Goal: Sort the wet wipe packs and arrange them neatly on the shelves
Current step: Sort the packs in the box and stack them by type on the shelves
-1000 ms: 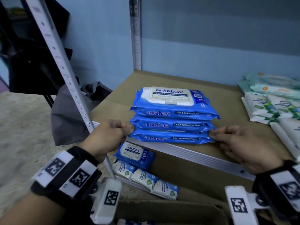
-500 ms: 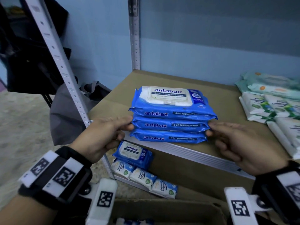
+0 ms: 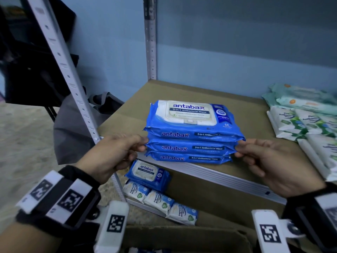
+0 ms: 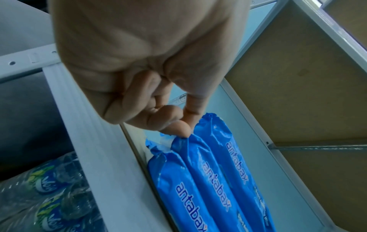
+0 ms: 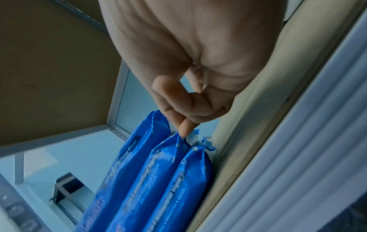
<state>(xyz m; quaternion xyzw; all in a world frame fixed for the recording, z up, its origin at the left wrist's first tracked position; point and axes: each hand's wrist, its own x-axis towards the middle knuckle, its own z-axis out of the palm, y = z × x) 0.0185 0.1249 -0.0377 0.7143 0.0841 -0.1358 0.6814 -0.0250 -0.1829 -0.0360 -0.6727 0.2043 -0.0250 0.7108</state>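
Three blue antabax wipe packs (image 3: 193, 136) lie stacked flat near the front edge of the brown shelf board (image 3: 127, 114). My left hand (image 3: 141, 145) pinches the left end seam of the middle pack. My right hand (image 3: 238, 147) pinches that pack's right end. In the left wrist view, curled fingertips (image 4: 178, 128) nip the crimped end of the stack (image 4: 208, 172). The right wrist view shows a fingertip (image 5: 183, 130) pressed on the seam of the packs (image 5: 158, 180). The top pack's white lid faces up.
White-and-green wipe packs (image 3: 310, 125) fill the shelf's right side. On the lower shelf lie one more blue pack (image 3: 147, 172) and three small white-blue packs (image 3: 160, 199). A slotted metal upright (image 3: 63, 70) stands left; a cardboard box (image 3: 182, 238) sits below me.
Both hands have shifted up from the ends of the bottom pack to the ends of the middle pack. The stack sits squarer than before.
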